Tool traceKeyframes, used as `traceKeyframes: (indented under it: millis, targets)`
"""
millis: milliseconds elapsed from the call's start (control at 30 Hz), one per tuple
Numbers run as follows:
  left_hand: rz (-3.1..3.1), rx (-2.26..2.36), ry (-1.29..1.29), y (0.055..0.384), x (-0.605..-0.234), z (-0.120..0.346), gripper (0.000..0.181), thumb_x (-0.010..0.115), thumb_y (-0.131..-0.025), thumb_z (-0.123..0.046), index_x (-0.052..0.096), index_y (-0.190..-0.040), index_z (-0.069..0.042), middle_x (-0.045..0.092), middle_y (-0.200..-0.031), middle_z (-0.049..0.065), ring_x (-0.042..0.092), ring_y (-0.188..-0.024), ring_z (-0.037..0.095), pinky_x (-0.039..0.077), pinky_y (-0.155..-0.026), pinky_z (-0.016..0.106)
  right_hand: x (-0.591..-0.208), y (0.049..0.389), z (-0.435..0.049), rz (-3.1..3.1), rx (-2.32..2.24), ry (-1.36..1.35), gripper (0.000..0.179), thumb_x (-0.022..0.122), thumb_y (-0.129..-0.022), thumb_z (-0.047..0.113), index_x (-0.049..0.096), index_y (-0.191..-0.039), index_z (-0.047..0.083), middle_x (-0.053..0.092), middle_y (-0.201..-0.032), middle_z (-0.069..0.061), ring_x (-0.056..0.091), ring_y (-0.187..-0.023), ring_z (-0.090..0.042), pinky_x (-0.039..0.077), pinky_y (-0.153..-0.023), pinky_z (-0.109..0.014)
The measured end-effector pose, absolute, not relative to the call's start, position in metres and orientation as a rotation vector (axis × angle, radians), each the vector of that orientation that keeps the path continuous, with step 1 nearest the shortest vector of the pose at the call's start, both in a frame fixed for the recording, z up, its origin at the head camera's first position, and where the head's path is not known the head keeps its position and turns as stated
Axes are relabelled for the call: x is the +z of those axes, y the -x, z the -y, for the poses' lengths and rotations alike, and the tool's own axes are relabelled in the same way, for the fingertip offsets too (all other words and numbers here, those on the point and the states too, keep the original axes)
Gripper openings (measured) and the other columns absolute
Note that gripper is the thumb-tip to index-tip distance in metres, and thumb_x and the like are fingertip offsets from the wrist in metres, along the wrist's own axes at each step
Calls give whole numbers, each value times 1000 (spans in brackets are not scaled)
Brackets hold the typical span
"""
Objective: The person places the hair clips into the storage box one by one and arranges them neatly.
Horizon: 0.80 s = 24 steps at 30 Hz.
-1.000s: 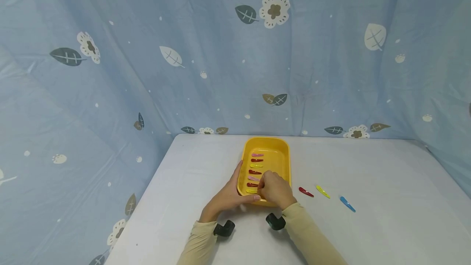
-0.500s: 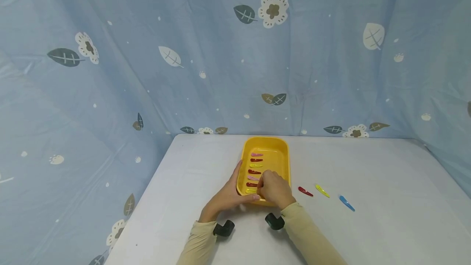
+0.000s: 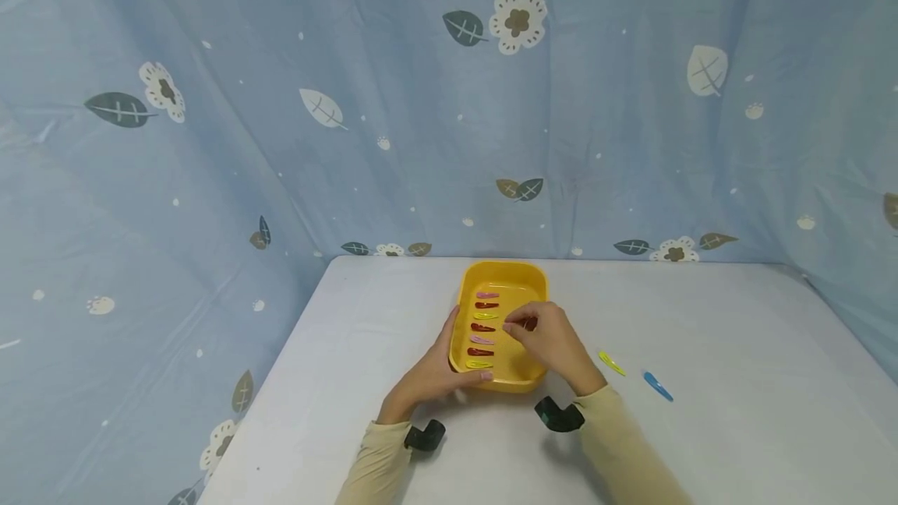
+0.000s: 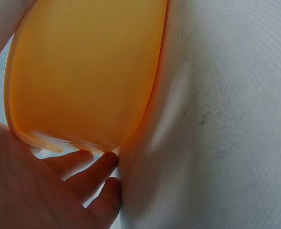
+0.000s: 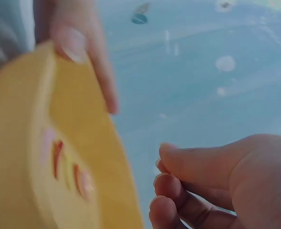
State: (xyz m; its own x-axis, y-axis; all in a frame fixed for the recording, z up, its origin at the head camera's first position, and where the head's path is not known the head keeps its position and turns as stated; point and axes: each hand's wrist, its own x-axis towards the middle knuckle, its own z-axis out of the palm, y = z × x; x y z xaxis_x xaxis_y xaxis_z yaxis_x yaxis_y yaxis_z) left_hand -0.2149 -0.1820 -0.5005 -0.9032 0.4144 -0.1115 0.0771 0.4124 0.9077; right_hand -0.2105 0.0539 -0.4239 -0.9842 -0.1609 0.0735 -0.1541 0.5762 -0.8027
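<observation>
My left hand (image 3: pixel 435 371) grips a yellow plastic tray (image 3: pixel 536 349), thumb over the near rim and fingers along its left side. In the left wrist view its fingers (image 4: pixel 93 179) bend around the tray wall (image 4: pixel 88 71). Inside, several snap hair clips lie in a column along the left: pink (image 3: pixel 482 340), red (image 3: pixel 482 327) and yellow (image 3: pixel 479 365). My right hand (image 3: pixel 550 337) hovers over the tray's right side. In the right wrist view its fingers (image 5: pixel 164 210) are loosely curled, with no clip visible between them.
On the white table (image 3: pixel 737 333), right of the tray, lie a yellow hair clip (image 3: pixel 612 363) and a blue hair clip (image 3: pixel 657 386). My right wrist covers the spot where a red clip lay. A blue patterned curtain (image 3: pixel 596 139) hangs behind and at the left.
My right hand has left the yellow clip at the tray's near end, rising and moving right. That clip now shows fully. The left hand has stayed on the tray.
</observation>
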Motion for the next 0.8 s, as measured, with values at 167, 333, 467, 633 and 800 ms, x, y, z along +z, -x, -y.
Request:
traceKeyframes:
  millis: [167, 333, 467, 633, 800]
  targets:
    - [-2363, 1493, -412, 215, -500, 183, 128, 87, -79, -48, -7, -165, -37, 33, -167, 1, 43, -145, 21, 27, -128, 54, -413, 207, -86, -2828, -1382, 246, 15, 73, -96, 15, 78, -107, 5, 74, -102, -9, 59, -89, -20, 52, -70, -21]
    - [-2363, 1497, -408, 215, -499, 184, 129, 87, -79, -50, -6, -166, -36, 32, -168, 3, 41, -149, 23, 26, -128, 56, -410, 203, -113, -2906, -1323, 237, 15, 73, -96, 16, 77, -107, 6, 75, -101, -8, 61, -88, -20, 51, -69, -22]
    - [-2350, 1511, -417, 214, -499, 184, 128, 88, -79, -48, -6, -166, -36, 33, -168, 3, 42, -148, 23, 26, -129, 55, -415, 199, -131, -2945, -1297, 241, 13, 74, -96, 15, 77, -105, 6, 75, -96, -6, 60, -84, -19, 50, -66, -22]
    - [-2347, 1512, -421, 213, -498, 184, 128, 87, -79, -49, -6, -166, -36, 34, -167, 3, 45, -144, 22, 28, -128, 55, -425, 194, -145, -2967, -1262, 211, 12, 75, -94, 14, 77, -102, 6, 73, -91, -5, 58, -80, -18, 48, -62, -22]
    - [-2339, 1520, -424, 214, -497, 182, 128, 88, -79, -48, -6, -166, -36, 35, -166, 3, 47, -141, 21, 29, -128, 54, -435, 190, -154, -2977, -1239, 194, 12, 76, -92, 13, 77, -100, 4, 74, -90, -6, 58, -80, -17, 48, -62, -22]
